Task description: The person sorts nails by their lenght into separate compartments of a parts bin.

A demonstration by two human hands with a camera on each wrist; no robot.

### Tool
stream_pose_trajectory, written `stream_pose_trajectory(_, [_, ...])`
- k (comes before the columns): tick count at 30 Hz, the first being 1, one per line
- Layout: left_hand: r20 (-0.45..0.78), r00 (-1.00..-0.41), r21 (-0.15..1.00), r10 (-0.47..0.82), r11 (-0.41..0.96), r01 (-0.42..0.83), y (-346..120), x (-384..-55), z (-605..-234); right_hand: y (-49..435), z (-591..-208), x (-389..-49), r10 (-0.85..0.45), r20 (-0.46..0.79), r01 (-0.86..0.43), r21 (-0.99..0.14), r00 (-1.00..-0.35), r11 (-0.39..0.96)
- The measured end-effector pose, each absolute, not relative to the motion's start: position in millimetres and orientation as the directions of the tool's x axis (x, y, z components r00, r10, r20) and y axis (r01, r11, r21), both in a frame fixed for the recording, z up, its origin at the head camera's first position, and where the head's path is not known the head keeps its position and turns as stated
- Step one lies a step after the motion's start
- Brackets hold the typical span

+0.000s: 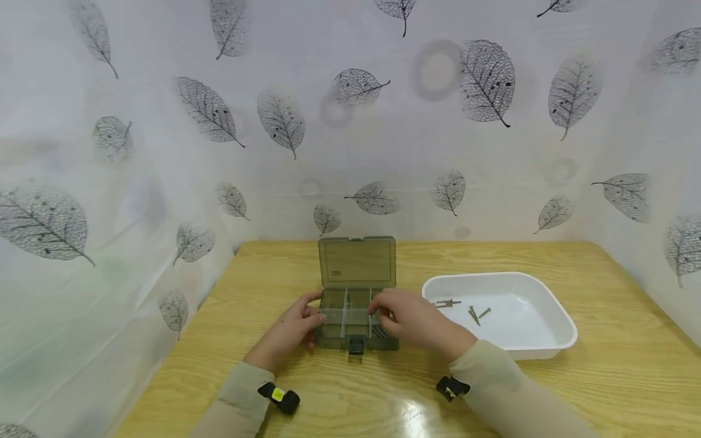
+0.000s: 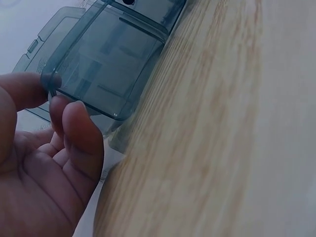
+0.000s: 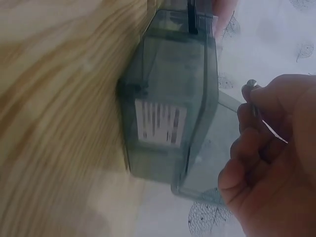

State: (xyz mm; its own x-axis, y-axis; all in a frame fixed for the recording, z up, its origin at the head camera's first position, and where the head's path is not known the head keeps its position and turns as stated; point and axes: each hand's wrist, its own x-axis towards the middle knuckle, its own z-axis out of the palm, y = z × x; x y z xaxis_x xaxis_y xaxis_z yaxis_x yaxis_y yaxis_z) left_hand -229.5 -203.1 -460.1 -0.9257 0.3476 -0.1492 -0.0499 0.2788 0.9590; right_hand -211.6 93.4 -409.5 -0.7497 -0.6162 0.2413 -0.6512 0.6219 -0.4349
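A smoky see-through compartment box (image 1: 331, 331) stands on the table with its lid (image 1: 358, 263) raised at the back. My left hand (image 1: 294, 322) grips the box's left side, thumb and fingers at its edge, as the left wrist view also shows beside the box corner (image 2: 106, 84). Over the right-hand compartments is my right hand (image 1: 411, 313). Between its thumb and fingers it pinches a metal screw (image 3: 252, 85), seen in the right wrist view and hidden in the head view. Dark screws (image 1: 379, 331) lie in the front right compartment.
A white tray (image 1: 558, 325) stands right of the box, close to my right forearm. Several brass-coloured screws (image 1: 474, 315) lie in its left part. Leaf-patterned sheeting (image 1: 350, 146) hangs behind and beside the wooden table (image 1: 350, 401).
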Motion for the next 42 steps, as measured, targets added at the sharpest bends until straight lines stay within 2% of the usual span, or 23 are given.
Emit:
stream_pose_trajectory(10, [-0.145,-0.930,0.961,0.338,0.270,-0.052,-206,-226,-457,65,-407,-214,-0.610,0.254,-0.655,-0.413,-0.750,0.633])
stream_pose_trajectory(15, [-0.145,-0.927,0.961,0.345,0.274,-0.049,-206,-225,-455,62,-407,-213,-0.603,0.212,-0.631,-0.407,-0.769,0.661])
stream_pose_trajectory(23, [-0.143,-0.923,0.957,0.358,0.288,-0.037,-207,-227,-455,67,-404,-210,-0.595,0.226,-0.627,-0.434,-0.771,0.647])
stream_pose_trajectory(32, [-0.127,-0.920,0.957,0.370,0.289,-0.016,-207,-228,-459,93,-395,-202,-0.556,0.226,-0.594,-0.432,-0.800,0.679])
stream_pose_trajectory(42, [-0.123,-0.921,0.955,0.370,0.297,-0.008,-205,-227,-458,157,-393,-196,-0.508,0.257,-0.569,-0.396,-0.822,0.721])
